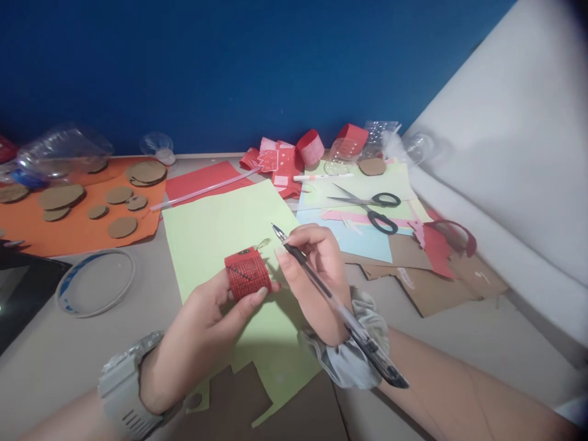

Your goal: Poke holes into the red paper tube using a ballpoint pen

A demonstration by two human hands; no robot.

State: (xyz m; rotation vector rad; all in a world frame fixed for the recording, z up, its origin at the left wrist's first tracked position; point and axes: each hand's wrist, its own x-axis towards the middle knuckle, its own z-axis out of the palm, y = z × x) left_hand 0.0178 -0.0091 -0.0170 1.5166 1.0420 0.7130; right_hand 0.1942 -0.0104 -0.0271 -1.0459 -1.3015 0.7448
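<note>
My left hand (215, 315) is closed around a red paper roll (248, 275) marked with dark drawn lines and an eye-like spot near its upper edge. A small green leaf-shaped piece (263, 244) shows just beyond the roll. Between the thumb and fingers of my right hand (316, 275) is a clear-barrelled pen (331, 297) with a black grip. Its tip points up and left, apart from the roll. Under both hands lies a light green paper sheet (202, 226) with cut lower edges.
Scissors (367, 205) lie partly spread on coloured paper at the right. Cardboard pieces (454, 275) sit beside them. Cardboard discs (122, 227) rest on orange paper (87, 236) at the left, near a tape ring (64, 300). Red paper rolls (311, 147) and plastic pieces line the blue wall.
</note>
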